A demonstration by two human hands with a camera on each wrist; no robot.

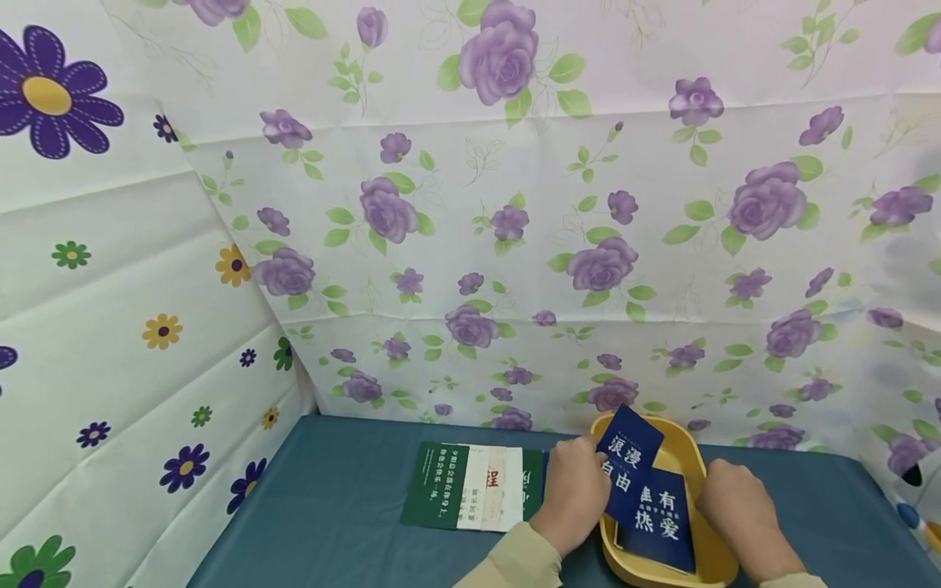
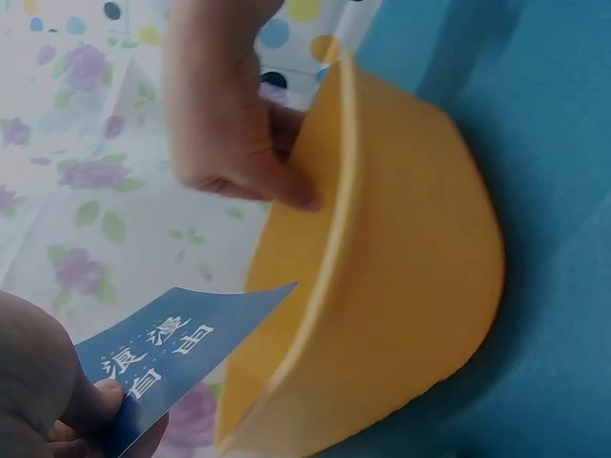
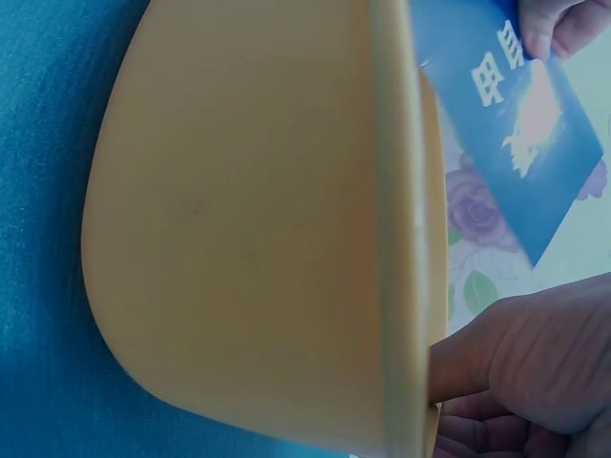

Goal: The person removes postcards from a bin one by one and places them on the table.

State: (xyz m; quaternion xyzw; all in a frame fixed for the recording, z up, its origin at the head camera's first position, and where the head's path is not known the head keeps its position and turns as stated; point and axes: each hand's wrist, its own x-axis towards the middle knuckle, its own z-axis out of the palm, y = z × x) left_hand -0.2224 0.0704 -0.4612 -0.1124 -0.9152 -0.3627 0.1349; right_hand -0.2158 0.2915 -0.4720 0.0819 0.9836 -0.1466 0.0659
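My left hand (image 1: pixel 576 492) pinches a dark blue card (image 1: pixel 634 441) with white characters at its left edge. The card is tilted over a yellow plastic basin (image 1: pixel 693 438), and its lower part overlaps another dark blue card (image 1: pixel 665 539) lying inside. At the basin's right side, my right hand (image 1: pixel 741 516) grips the rim, its thumb on the inner side in the left wrist view. The raised card (image 2: pixel 196 343) shows its lettered face there, beside the basin's rim (image 2: pixel 344 219). In the right wrist view, the right hand (image 3: pixel 535 367) is partly hidden behind the rim.
Left of the basin, a green card (image 1: pixel 434 490) and a white card (image 1: pixel 507 490) with red and black characters lie in an overlapping row on the blue-green table (image 1: pixel 345 523). A flowered cloth wall (image 1: pixel 529 278) stands behind the table, another along its left.
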